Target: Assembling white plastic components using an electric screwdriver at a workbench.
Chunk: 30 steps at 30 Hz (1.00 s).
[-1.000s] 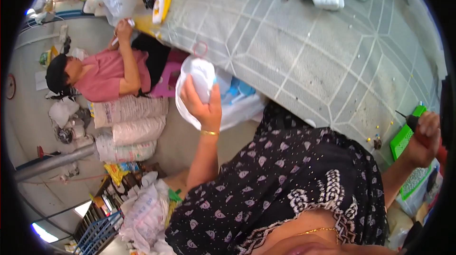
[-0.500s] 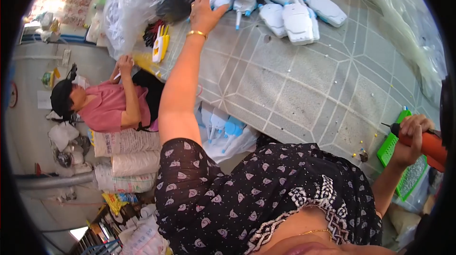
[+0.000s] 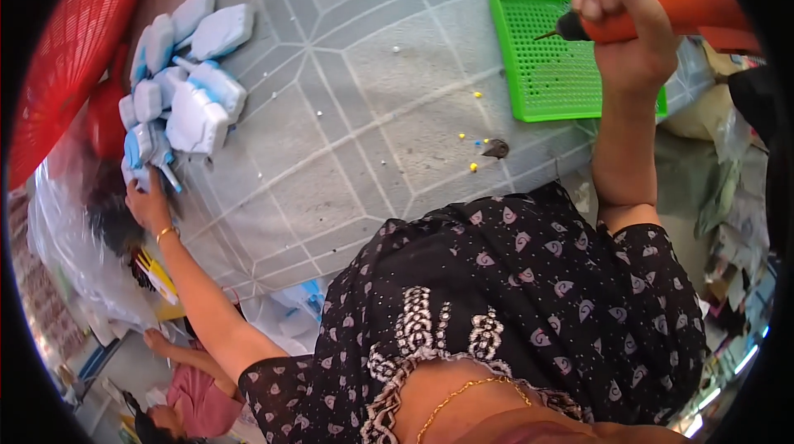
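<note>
Even, rather bright light falls on the grey worktop [image 3: 372,113], leaving only soft shadows beside the white-and-blue pieces [image 3: 195,120] near its left edge, while bright strips [image 3: 746,360] glare beyond its right edge, at the lower right rim of the view. The worktop's pale lines bend, the red basket [image 3: 78,55] by its left edge looks stretched, and black closes the view's corners. Fine details are slightly soft, and the clear plastic bag [image 3: 62,237] appears smeared with whitish reflections.

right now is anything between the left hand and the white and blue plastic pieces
Nothing visible: the left hand is at the near edge of the plastic pieces; the red basket is off to their left.
</note>
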Tool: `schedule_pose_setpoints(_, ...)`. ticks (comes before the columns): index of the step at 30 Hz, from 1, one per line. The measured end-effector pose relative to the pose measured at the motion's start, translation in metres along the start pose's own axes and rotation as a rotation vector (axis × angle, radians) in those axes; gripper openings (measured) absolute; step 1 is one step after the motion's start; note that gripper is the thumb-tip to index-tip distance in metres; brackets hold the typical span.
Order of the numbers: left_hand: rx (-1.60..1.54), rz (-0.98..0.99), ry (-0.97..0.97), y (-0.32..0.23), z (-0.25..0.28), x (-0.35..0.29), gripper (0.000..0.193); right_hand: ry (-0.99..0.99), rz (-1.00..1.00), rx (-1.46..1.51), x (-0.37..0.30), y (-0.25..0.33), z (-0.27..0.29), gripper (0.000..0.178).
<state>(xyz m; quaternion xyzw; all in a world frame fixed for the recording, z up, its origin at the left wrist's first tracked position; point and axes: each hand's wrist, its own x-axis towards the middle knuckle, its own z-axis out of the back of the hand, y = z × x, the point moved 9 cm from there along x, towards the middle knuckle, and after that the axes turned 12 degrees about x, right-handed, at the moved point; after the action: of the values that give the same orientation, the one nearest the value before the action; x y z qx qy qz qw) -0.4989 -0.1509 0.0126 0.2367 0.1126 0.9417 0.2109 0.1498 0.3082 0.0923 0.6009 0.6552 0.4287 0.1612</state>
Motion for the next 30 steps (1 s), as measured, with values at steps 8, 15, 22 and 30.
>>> schedule_pose_setpoints(8, -0.567, 0.233, 0.036, 0.034, 0.017, -0.082, 0.067, 0.111, -0.081, 0.042, -0.014, 0.0, 0.013, 0.021)
schedule_pose_setpoints(15, -1.094, 0.185, -0.049, -0.049, 0.146, -0.202, 0.049, 0.13, -0.08, 0.065, -0.027, 0.002, 0.013, 0.028)
schedule_pose_setpoints(22, -0.907, -0.227, 0.037, -0.199, 0.227, -0.245, 0.061, 0.432, -0.056, 0.036, -0.028, 0.001, 0.022, 0.013)
schedule_pose_setpoints(30, -0.922, -0.63, 0.071, -0.307, 0.266, -0.249, 0.071, 0.123, -0.105, 0.02, -0.038, 0.0, 0.02, 0.029)
